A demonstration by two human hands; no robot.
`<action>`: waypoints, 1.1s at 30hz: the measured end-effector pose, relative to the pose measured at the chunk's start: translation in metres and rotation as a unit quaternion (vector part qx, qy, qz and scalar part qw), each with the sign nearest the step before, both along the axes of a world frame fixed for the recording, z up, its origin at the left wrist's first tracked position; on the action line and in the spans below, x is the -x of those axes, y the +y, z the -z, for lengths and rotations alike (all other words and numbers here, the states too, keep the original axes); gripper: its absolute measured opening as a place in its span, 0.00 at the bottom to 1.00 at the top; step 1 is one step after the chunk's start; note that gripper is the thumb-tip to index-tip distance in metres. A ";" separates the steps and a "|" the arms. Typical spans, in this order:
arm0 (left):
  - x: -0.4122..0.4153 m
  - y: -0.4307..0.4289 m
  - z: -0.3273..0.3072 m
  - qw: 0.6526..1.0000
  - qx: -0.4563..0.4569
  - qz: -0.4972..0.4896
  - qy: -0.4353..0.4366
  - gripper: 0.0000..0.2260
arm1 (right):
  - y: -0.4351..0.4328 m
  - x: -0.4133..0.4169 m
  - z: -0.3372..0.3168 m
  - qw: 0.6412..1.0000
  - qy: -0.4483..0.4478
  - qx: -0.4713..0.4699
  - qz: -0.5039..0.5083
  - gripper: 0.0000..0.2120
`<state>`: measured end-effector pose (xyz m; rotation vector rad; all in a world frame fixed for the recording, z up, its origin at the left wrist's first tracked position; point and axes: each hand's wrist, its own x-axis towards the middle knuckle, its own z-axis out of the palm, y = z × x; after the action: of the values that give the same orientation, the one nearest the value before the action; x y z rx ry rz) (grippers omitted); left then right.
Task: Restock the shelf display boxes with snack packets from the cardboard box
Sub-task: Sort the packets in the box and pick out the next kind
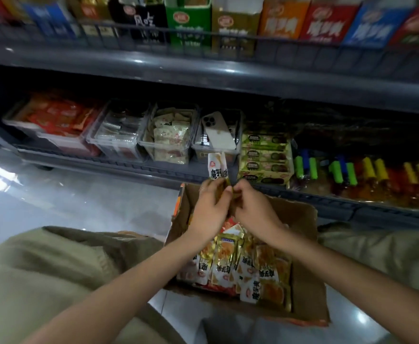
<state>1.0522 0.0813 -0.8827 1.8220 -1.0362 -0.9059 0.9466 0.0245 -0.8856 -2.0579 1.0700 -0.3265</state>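
Observation:
A brown cardboard box (pixel 305 247) stands open on the floor between my knees, with several white, gold and orange snack packets (pixel 238 266) piled inside. Above its far edge my left hand (pixel 209 207) and my right hand (pixel 252 207) meet, and both grip a small bunch of snack packets (pixel 217 166) that stick up white and gold above my fingers. Right behind them, on the low shelf, stand clear plastic display boxes (pixel 144 145): one with red packets, one with clear-wrapped packets, one with beige packets (pixel 170 139).
A white phone (pixel 218 131) lies in the fourth clear box. Green snack cartons (pixel 265 158) and bright clip-topped bags (pixel 352 175) fill the shelf to the right. The upper shelf holds coloured cartons behind a wire rail (pixel 203 38). Pale glossy floor lies to the left.

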 end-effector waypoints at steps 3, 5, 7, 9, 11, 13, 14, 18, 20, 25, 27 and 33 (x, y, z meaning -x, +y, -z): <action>0.013 -0.009 -0.022 0.998 0.065 -0.001 -0.023 0.15 | 0.001 0.008 -0.036 1.000 -0.021 0.003 -0.021 0.08; 0.016 -0.015 -0.033 0.994 0.096 -0.010 -0.045 0.12 | -0.002 0.015 -0.052 0.998 -0.047 0.024 -0.041 0.09; 0.016 -0.022 -0.043 0.992 0.113 -0.029 -0.047 0.12 | -0.008 0.023 -0.066 0.995 -0.059 0.046 -0.061 0.11; 0.016 -0.029 -0.053 0.988 0.137 -0.039 -0.056 0.13 | -0.016 0.029 -0.077 0.994 -0.079 0.040 -0.057 0.15; 0.020 -0.034 -0.064 0.983 0.169 -0.034 -0.060 0.15 | -0.025 0.032 -0.088 0.991 -0.124 0.022 -0.039 0.19; 0.025 -0.039 -0.074 0.978 0.205 -0.015 -0.038 0.18 | -0.035 0.031 -0.098 0.984 -0.177 0.004 -0.013 0.21; 0.026 -0.042 -0.078 0.974 0.223 -0.002 -0.026 0.18 | -0.040 0.029 -0.103 0.978 -0.207 -0.009 0.007 0.21; 0.031 -0.053 -0.090 0.960 0.278 0.010 -0.019 0.19 | -0.058 0.021 -0.118 0.952 -0.292 -0.047 0.079 0.24; 0.032 -0.056 -0.095 0.957 0.290 0.010 -0.007 0.19 | -0.065 0.021 -0.123 0.953 -0.289 -0.045 0.082 0.25; 0.027 -0.058 -0.109 0.950 0.307 0.047 -0.014 0.27 | -0.073 0.024 -0.133 0.956 -0.283 -0.016 0.075 0.15; 0.020 -0.059 -0.115 0.948 0.313 0.059 -0.024 0.34 | -0.073 0.024 -0.138 0.951 -0.300 -0.014 0.079 0.14; -0.003 -0.066 -0.128 0.940 0.321 0.086 -0.074 0.32 | -0.079 0.014 -0.158 0.935 -0.349 -0.064 0.020 0.19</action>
<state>1.0549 0.0156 -0.7548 1.2713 -1.4054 -0.4427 0.9331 -0.0544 -0.7279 -1.5987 0.6638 -0.9036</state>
